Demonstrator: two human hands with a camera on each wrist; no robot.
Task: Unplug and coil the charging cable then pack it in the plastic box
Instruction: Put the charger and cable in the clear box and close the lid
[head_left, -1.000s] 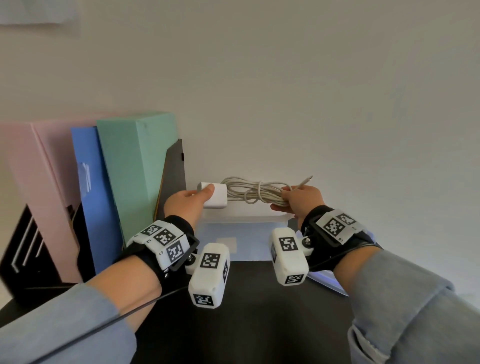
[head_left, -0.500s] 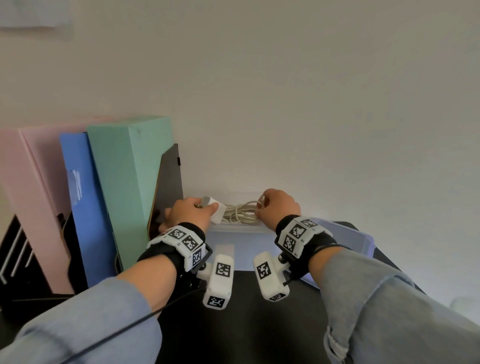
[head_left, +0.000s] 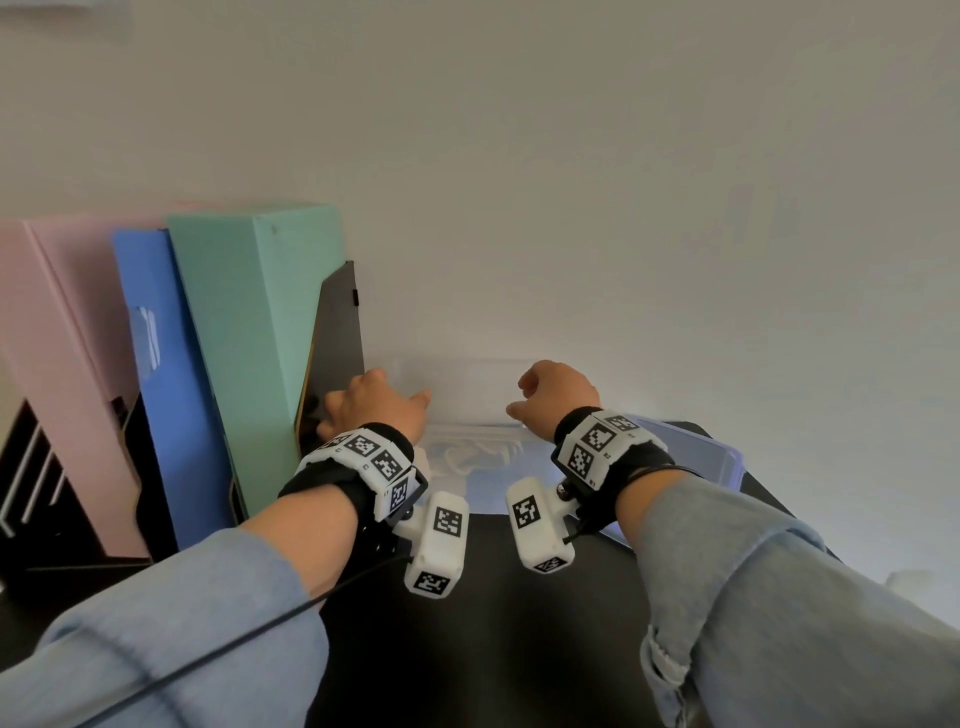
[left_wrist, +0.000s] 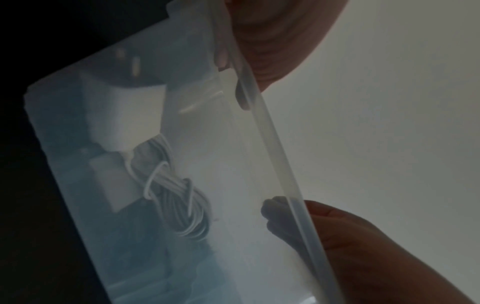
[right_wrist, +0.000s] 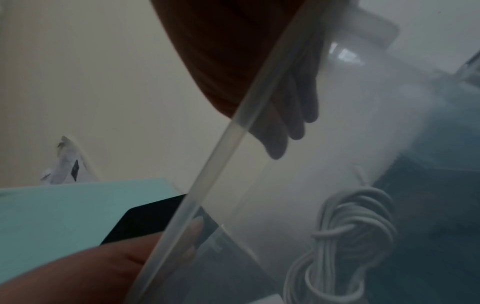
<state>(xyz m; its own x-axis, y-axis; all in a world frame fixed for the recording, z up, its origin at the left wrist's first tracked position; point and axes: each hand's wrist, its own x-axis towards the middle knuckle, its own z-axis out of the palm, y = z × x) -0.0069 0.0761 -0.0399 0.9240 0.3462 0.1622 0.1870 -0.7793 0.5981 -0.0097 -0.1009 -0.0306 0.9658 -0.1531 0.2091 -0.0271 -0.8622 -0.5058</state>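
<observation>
Black desk (head_left: 467, 649), pale wall (head_left: 571, 156); both hands' fingers (left_wrist: 275, 207) grip translucent box (head_left: 467, 374) rim.

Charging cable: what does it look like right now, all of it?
The charging cable is white and coiled into a long bundle, with a few turns wrapped round its middle. One end joins a white blocky plug with two metal prongs. It lies inside the see-through plastic box, looking blurry through the plastic. Neither hand touches it: left hand and right hand grip the box's rim.
</observation>
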